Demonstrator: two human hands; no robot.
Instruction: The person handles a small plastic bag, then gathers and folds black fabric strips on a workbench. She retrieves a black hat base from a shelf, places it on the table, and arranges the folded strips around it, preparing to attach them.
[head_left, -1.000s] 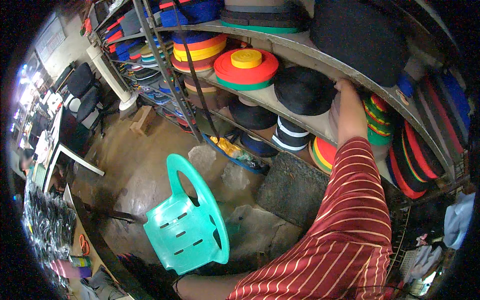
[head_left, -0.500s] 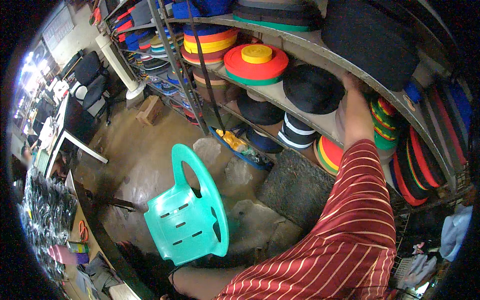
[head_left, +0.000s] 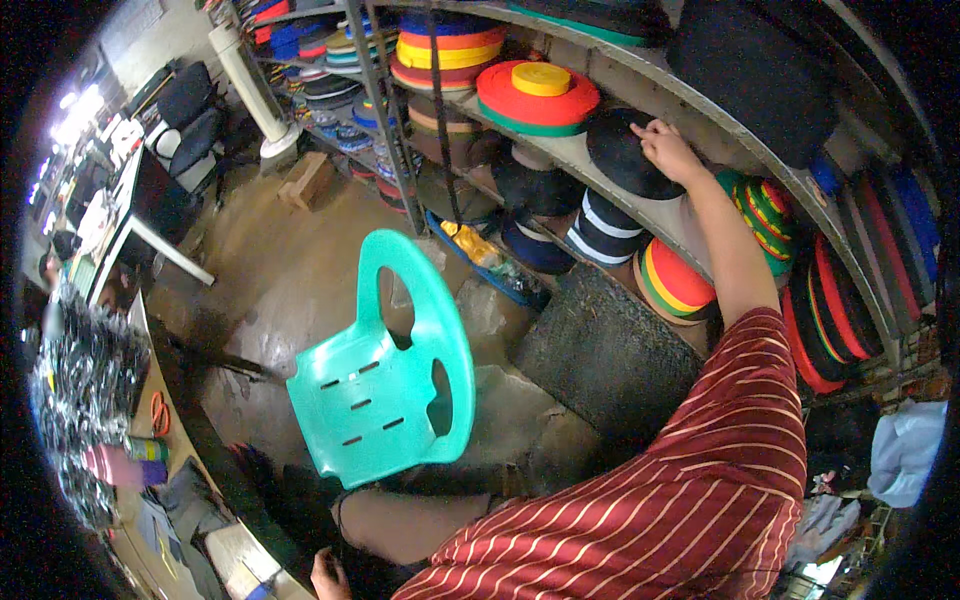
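My right hand reaches to the middle shelf, its fingertips on the top of a flat black roll of webbing. The index finger is stretched out and the hand grips nothing that I can see. Left of that roll lies a wide red and green roll with a small yellow roll on top. To the right of my forearm is a stack of green, yellow and red striped rolls. Low in the picture, my left hand shows only partly, its fingers loosely apart and nothing visible in them.
A green plastic chair stands on the floor left of me. The metal shelf holds more coloured rolls. Below it lies a dark rough slab. A table edge at left bears orange-handled scissors and shiny wrapped packs.
My right hand has come forward from behind the black roll onto its top. My left hand has come further into view at the lower edge. The whole view has shifted slightly.
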